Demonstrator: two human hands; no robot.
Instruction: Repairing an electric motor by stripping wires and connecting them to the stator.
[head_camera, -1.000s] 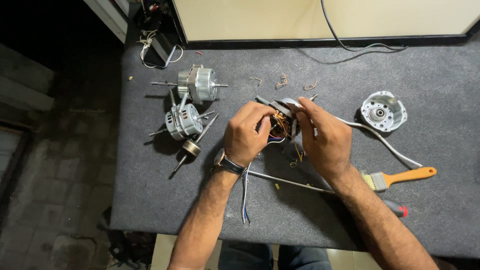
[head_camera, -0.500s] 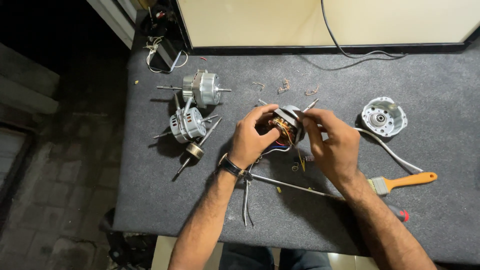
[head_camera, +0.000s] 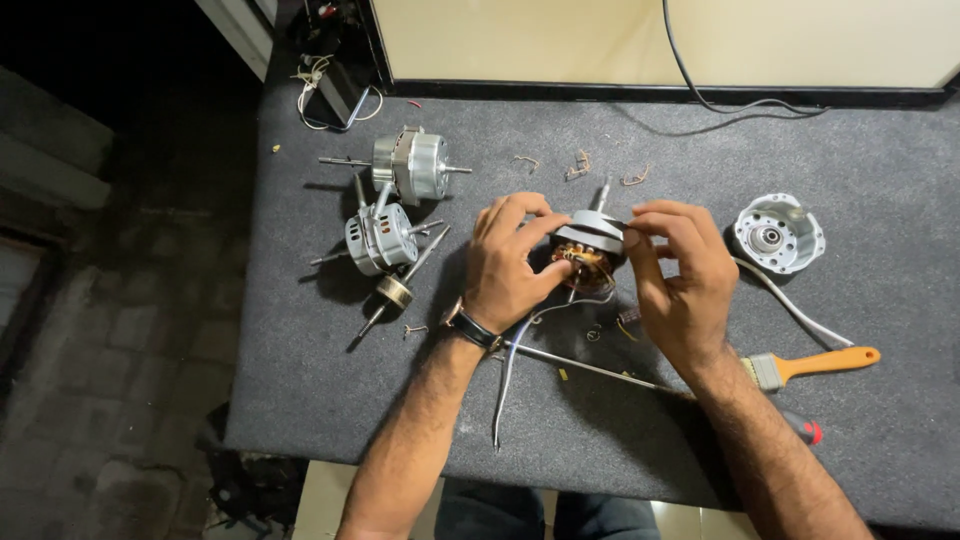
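Note:
Both my hands hold a small opened fan motor (head_camera: 588, 245) just above the dark grey table (head_camera: 300, 380). Its copper windings and coloured wires show between my fingers, and its shaft points away from me. My left hand (head_camera: 510, 265), with a watch on the wrist, grips the motor's left side. My right hand (head_camera: 675, 275) pinches its right rim with thumb and fingers. Grey and white leads (head_camera: 510, 370) hang from the motor down onto the table.
Two closed motors (head_camera: 412, 165) (head_camera: 380, 240) and a loose rotor on a shaft (head_camera: 395, 290) lie to the left. A round metal end cover (head_camera: 778, 235) sits at the right, with an orange-handled brush (head_camera: 815, 365) and a long thin rod (head_camera: 590, 368) nearer me. Wire scraps (head_camera: 578, 165) lie behind.
The hands have turned the motor slightly between them, so its metal casing now shows more. The view has shifted a little; the other parts stay in place.

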